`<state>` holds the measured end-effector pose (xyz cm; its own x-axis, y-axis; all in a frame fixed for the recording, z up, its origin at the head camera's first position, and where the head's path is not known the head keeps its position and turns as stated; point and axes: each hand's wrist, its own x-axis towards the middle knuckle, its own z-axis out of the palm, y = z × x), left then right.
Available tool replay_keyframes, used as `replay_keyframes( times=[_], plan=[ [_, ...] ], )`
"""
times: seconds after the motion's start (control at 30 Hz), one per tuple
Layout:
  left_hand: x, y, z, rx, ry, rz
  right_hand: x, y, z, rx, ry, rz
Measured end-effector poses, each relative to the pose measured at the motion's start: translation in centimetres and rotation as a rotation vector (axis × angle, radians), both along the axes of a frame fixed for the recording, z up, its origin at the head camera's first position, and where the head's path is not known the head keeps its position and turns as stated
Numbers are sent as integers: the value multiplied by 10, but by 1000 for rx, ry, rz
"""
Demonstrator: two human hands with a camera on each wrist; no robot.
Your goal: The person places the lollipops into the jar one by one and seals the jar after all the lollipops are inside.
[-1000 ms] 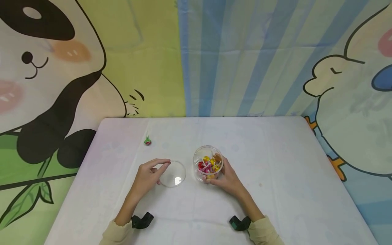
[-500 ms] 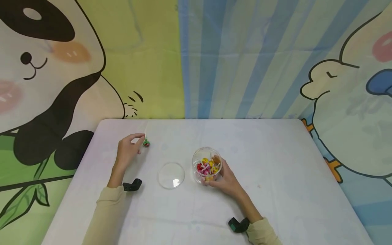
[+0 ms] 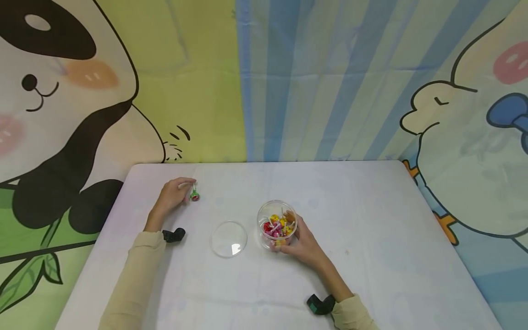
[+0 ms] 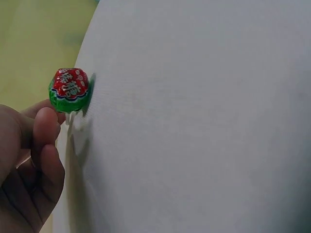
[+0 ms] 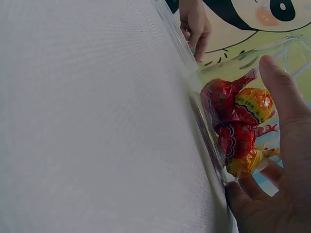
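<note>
A lollipop in a green and red wrapper [image 3: 194, 196] is at the table's far left, head toward me in the head view. My left hand [image 3: 172, 196] pinches its white stick; in the left wrist view the wrapped head [image 4: 69, 90] shows beyond the fingers [image 4: 46, 127]. Whether it touches the table I cannot tell. Near the table's middle, my right hand [image 3: 306, 243] grips the side of a clear round jar [image 3: 264, 238]. Several red, pink and yellow lollipops [image 5: 235, 138] lie inside the jar, which has no lid on it.
A clear round lid [image 3: 229, 255] lies flat on the white-covered table [image 3: 371, 220], left of the jar. Behind the table hangs a cartoon-printed cloth [image 3: 214, 91]. Each wrist wears a black device [image 3: 321, 304].
My left hand has moved from beside the lid to the far left and taken the single lollipop by its stick. The right hand stays on the jar.
</note>
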<state>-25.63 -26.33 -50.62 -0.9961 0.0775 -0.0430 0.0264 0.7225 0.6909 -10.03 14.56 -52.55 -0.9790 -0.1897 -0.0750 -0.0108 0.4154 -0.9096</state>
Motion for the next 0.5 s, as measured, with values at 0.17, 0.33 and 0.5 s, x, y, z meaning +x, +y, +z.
replay_keyframes(
  times=[0.17,0.33,0.5],
  plan=[
    [8,0,2,-146,27,-45,1,1,0,8,7,1],
    [12,-1,5,-325,137,-107,0,3,-1,7,17,-4],
    [14,-6,1,-380,136,-70,0,2,-2,-1,14,0]
  ],
)
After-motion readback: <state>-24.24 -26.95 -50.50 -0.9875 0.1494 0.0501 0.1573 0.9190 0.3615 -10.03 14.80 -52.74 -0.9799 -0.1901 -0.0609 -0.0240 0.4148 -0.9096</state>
